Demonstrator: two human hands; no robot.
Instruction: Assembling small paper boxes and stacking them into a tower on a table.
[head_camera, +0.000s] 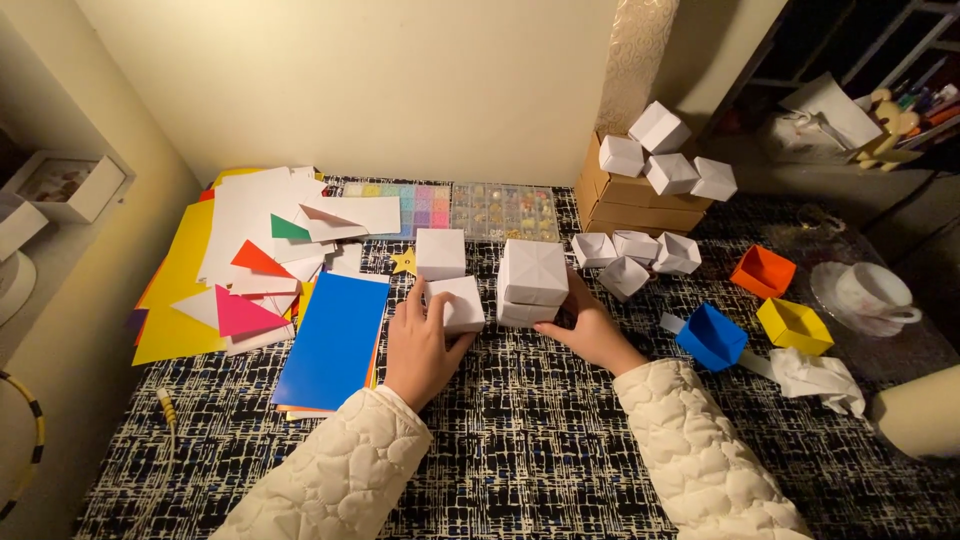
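My left hand rests on a white folded paper cube lying on the black-and-white patterned tabletop. Just right of it, my right hand grips the lower of two stacked white paper cubes, with the upper cube sitting on top. Another white paper cube stands behind the left one. Both arms wear quilted cream sleeves.
Coloured paper sheets and a blue sheet lie at left. Bead organiser trays sit at the back. White paper cubes top a cardboard box; open white boxes, blue, orange and yellow boxes, a cup stand right.
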